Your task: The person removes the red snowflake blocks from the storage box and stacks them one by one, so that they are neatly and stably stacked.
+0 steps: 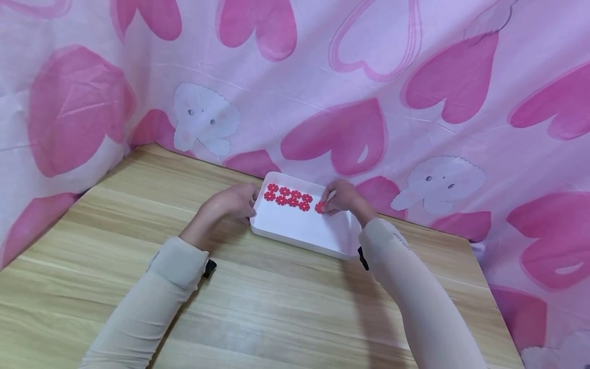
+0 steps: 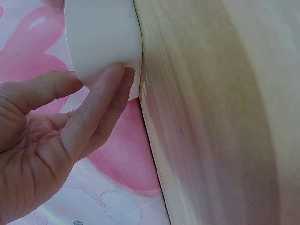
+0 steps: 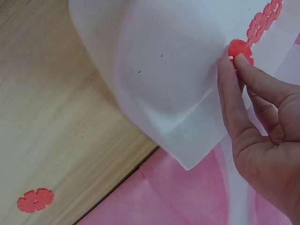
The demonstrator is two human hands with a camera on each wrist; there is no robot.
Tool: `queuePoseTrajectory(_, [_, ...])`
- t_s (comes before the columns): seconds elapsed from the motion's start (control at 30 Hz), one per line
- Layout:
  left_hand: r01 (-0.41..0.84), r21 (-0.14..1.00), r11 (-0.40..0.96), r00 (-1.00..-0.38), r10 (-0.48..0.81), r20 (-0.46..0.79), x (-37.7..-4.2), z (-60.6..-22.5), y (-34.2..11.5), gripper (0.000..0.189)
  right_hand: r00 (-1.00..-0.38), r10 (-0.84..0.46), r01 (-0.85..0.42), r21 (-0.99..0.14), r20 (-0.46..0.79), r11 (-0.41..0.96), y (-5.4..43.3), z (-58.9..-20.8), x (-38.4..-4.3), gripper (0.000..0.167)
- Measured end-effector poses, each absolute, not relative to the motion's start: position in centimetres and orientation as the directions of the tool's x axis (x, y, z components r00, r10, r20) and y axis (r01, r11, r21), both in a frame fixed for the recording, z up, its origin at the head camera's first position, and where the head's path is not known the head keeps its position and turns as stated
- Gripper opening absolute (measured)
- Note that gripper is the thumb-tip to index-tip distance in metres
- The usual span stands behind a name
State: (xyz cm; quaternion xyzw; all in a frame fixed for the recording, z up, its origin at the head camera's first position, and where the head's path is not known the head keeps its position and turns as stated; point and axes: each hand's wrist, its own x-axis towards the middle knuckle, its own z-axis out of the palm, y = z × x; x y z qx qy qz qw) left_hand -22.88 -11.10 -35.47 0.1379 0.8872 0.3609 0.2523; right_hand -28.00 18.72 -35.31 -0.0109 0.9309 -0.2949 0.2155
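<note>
A shallow white tray [image 1: 299,225] lies near the back edge of the table. My left hand [image 1: 237,201] grips its left end, fingers against the outer wall [image 2: 101,42] and thumb at the rim. Inside the tray, several red flower-shaped discs [image 1: 281,200] form two rows towards the back left. Between thumb and fingers, my right hand [image 1: 341,196] pinches another red flower-shaped disc [image 3: 238,47] over the tray, to the right of the rows. Whether this disc touches the tray floor, I cannot tell.
A single red disc [image 3: 35,200] lies on the wooden table [image 1: 221,307] outside the tray, seen in the right wrist view. Behind the table hangs a pink curtain [image 1: 313,82] with hearts, close to the tray's back side.
</note>
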Motion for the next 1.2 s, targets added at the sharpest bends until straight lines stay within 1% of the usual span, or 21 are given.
queuePoseTrajectory(0.1, [0.078, 0.704, 0.705, -0.834, 0.433, -0.341, -23.0, -35.5, -11.0, 0.042, -0.906, -0.163, 0.106, -0.583, -0.39, 0.806, 19.2, -34.9, -27.8, 0.017])
queuePoseTrajectory(0.37, [0.126, 0.686, 0.717, -0.834, 0.451, -0.318, -23.0, -35.3, -11.2, 0.039, -0.911, -0.141, 0.112, -0.56, -0.388, 0.821, 20.5, -33.9, -27.8, 0.013])
queuePoseTrajectory(0.53, [0.096, 0.703, 0.705, -0.83, 0.446, -0.335, -22.9, -35.4, -11.3, 0.039, -0.909, -0.15, 0.099, -0.553, -0.388, 0.827, 21.1, -33.2, -27.4, 0.013])
queuePoseTrajectory(0.7, [0.097, 0.692, 0.715, -0.833, 0.439, -0.337, -22.9, -35.5, -11.3, 0.04, -0.902, -0.178, 0.084, -0.563, -0.394, 0.822, 21.8, -32.3, -26.9, 0.013])
queuePoseTrajectory(0.97, [0.101, 0.689, 0.717, -0.829, 0.444, -0.34, -23.0, -35.5, -11.3, 0.04, -0.9, -0.126, 0.116, -0.509, -0.416, 0.853, 23.2, -31.2, -26.5, 0.014])
queuePoseTrajectory(1.2, [0.115, 0.688, 0.717, -0.828, 0.452, -0.332, -22.9, -35.5, -11.4, 0.04, -0.898, -0.119, 0.109, -0.475, -0.424, 0.873, 25.0, -30.3, -25.9, 0.015])
